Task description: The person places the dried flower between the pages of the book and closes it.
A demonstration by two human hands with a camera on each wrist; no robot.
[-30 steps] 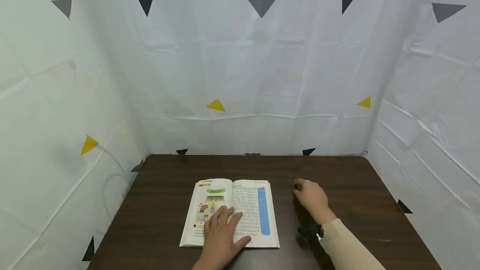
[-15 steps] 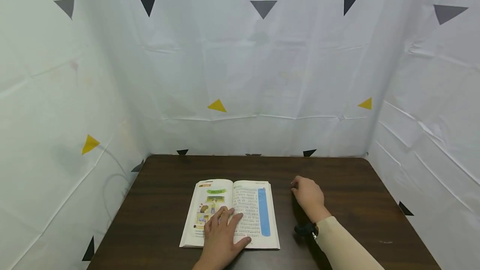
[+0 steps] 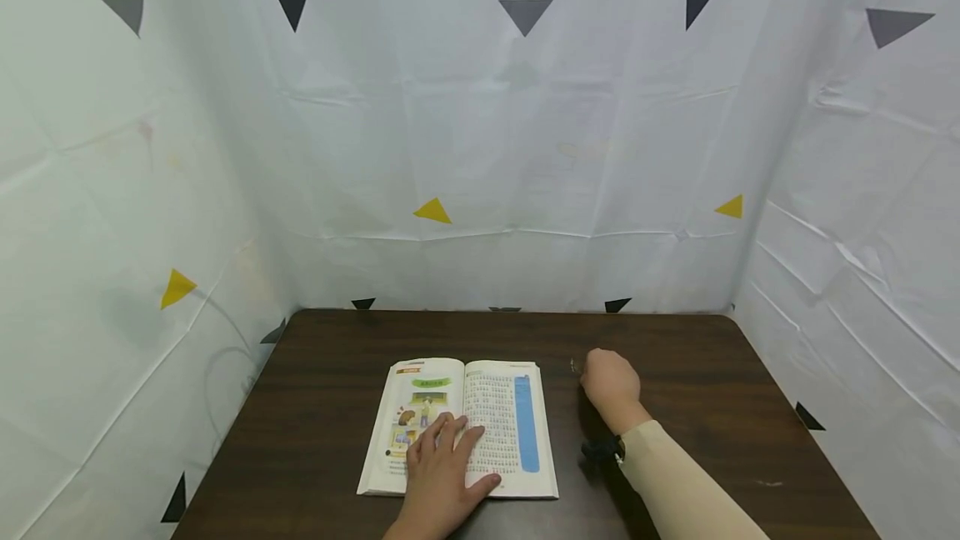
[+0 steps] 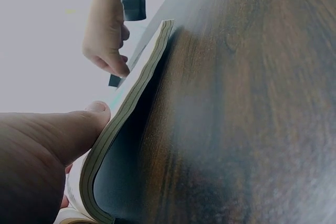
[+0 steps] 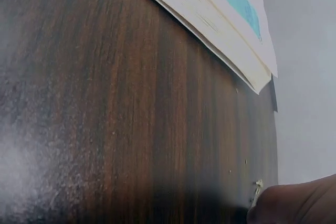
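Observation:
An open book (image 3: pixel 495 407) with coloured pictures on its left page and rows of text beside a blue strip on the right lies on the dark wooden table. My left hand (image 3: pixel 441 473) rests across its lower middle, fingers spread; the thumb (image 4: pixel 86 129) presses the near edge in the left wrist view. To the right of the book, my right hand (image 3: pixel 611 382) is low over the table with curled fingers. At its fingertips a small, thin, pale-gold piece (image 5: pixel 257 190) sticks out, pinched there; most of it is hidden by the hand.
Tiny pale crumbs (image 5: pixel 230 171) lie on the table (image 3: pixel 322 407) between the book and the right hand. A black band (image 3: pixel 602 450) circles the right wrist. White sheets (image 3: pixel 480 123) with triangles hang behind the table and on both sides.
My right hand has shifted left, nearer the book, and slightly away from me, turning so its fingers are more tucked under. The left hand and the book have stayed put.

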